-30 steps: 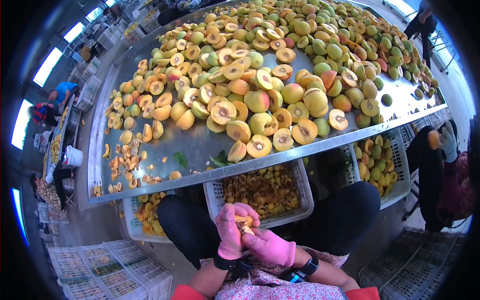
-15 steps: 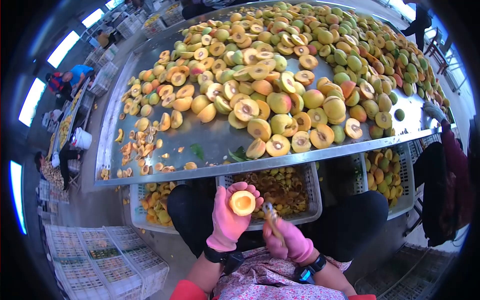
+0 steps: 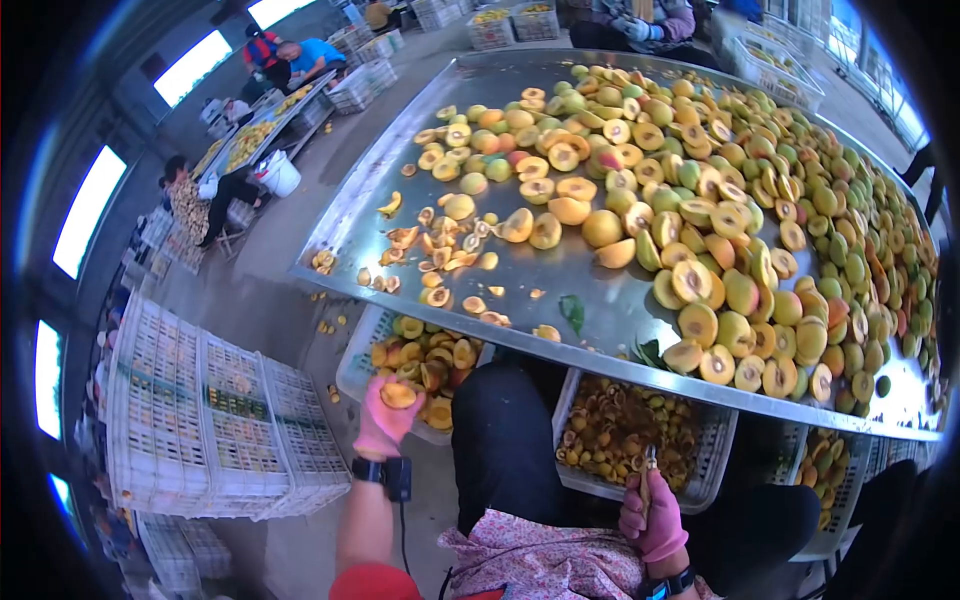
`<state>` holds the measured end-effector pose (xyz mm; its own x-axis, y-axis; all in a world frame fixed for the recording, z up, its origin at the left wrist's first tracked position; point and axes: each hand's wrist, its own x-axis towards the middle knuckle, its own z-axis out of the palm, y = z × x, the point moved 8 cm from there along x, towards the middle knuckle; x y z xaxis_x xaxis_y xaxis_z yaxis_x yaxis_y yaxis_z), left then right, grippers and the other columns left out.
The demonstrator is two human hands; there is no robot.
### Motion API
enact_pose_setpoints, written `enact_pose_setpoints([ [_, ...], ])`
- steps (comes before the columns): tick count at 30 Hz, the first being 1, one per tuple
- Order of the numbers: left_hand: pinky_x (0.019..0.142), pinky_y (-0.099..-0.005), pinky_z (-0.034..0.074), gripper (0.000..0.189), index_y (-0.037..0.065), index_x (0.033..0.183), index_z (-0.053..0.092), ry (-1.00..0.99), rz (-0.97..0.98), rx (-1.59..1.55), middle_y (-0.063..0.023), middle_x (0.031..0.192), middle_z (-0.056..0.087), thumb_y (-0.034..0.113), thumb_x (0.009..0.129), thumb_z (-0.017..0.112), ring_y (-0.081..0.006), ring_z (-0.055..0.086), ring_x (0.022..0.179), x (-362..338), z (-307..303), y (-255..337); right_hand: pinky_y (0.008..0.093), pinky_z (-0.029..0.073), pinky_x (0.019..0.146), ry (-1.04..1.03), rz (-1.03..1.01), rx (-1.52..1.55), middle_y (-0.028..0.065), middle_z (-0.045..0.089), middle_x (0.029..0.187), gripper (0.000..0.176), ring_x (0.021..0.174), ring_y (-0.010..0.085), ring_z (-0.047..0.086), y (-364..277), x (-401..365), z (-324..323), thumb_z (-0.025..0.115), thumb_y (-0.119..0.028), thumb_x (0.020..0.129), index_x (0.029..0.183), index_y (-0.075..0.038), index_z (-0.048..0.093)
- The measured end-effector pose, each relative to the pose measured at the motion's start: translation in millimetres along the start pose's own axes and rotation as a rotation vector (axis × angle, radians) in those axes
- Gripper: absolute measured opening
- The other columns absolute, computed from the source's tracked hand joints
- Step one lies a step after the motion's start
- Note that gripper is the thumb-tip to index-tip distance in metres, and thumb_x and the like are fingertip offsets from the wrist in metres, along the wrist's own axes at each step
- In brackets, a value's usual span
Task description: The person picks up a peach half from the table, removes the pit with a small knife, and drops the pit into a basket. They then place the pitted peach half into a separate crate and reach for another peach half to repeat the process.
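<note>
Left hand (image 3: 385, 420) swung peach half (image 3: 397, 396) over left crate (image 3: 350, 366), right hand (image 3: 655, 522) lowered knife (image 3: 648, 470)

A long metal surface (image 3: 372, 200) carries a wide heap of whole and halved peaches (image 3: 720, 220), thickest towards its right end. Small peach scraps (image 3: 440, 250) lie scattered near its left end, and a green leaf (image 3: 572, 312) lies near the front edge. Empty white crates (image 3: 210, 410) stand stacked on the floor at left. Farther off, a white bucket (image 3: 282, 175) stands beside a second table (image 3: 262, 122), where a person in a blue top (image 3: 315, 55) bends.

Left hand (image 3: 385, 420) extended leftward; right hand (image 3: 652, 520) (apparently clenched) low
</note>
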<state>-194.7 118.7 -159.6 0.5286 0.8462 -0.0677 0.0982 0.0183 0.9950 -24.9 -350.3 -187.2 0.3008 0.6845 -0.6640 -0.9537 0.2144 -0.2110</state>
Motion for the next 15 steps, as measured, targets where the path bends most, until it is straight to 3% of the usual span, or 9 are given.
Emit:
enact_pose_setpoints([
  [2,0.099,-0.0509,0.049,0.041,0.007,0.121,0.055,0.073,-0.320,-0.614,-0.0098,0.118,0.062,0.039,0.097,0.064,-0.0241,0.063,0.108,39.8,-30.9,-48.8,0.0291,0.033,0.039,0.032,0.002,-0.033,-0.0010,0.049,0.066,0.043,0.043,0.0127,0.042,1.4,1.9,-1.7,0.050,-0.056,0.102,0.102,-0.014,0.057],
  [5,0.097,-0.0436,0.051,0.052,0.004,0.128,0.054,0.025,-0.341,-0.641,-0.0117,0.122,0.062,0.038,0.092,0.070,-0.0270,0.064,0.107,100.1,-28.8,-40.2,0.0301,0.033,0.039,0.110,-0.029,-0.052,-0.0011,0.048,0.066,0.043,0.043,0.0132,0.040,-1.4,2.0,-1.5,0.048,-0.055,0.102,0.102,-0.013,0.058],
  [7,0.096,-0.0410,0.050,0.064,0.003,0.135,0.051,0.224,-0.261,-0.191,-0.0136,0.124,0.061,0.040,0.089,0.074,-0.0277,0.065,0.107,127.2,-37.3,-43.8,0.0307,0.032,0.039,0.171,-0.038,-0.039,-0.0010,0.047,0.065,0.043,0.042,0.0138,0.040,-1.9,3.7,-1.9,0.046,-0.055,0.103,0.102,-0.013,0.058],
  [9,0.095,-0.0415,0.051,0.081,0.003,0.148,0.043,0.212,-0.083,0.449,-0.0172,0.129,0.061,0.042,0.085,0.077,-0.0325,0.065,0.105,139.4,-43.2,-43.7,0.0307,0.032,0.039,0.186,-0.062,-0.080,-0.0008,0.047,0.065,0.043,0.042,0.0139,0.040,-3.1,4.9,1.1,0.046,-0.054,0.103,0.101,-0.013,0.057],
  [12,0.098,-0.0450,0.048,0.086,0.004,0.147,0.043,-0.228,-0.275,0.916,-0.0195,0.128,0.061,0.042,0.080,0.080,-0.0350,0.063,0.113,95.8,19.7,-17.1,0.0306,0.032,0.039,0.216,-0.082,-0.130,-0.0006,0.047,0.065,0.043,0.043,0.0141,0.041,-1.3,7.0,3.6,0.046,-0.054,0.103,0.101,-0.013,0.056],
  [15,0.101,-0.0469,0.045,0.086,0.007,0.146,0.045,-0.180,0.079,1.425,-0.0162,0.125,0.064,0.043,0.076,0.082,-0.0337,0.059,0.120,76.9,52.4,-12.9,0.0294,0.031,0.038,0.259,-0.089,-0.198,-0.0009,0.047,0.065,0.041,0.042,0.0128,0.039,3.3,8.3,7.6,0.048,-0.053,0.103,0.099,-0.013,0.057],
])
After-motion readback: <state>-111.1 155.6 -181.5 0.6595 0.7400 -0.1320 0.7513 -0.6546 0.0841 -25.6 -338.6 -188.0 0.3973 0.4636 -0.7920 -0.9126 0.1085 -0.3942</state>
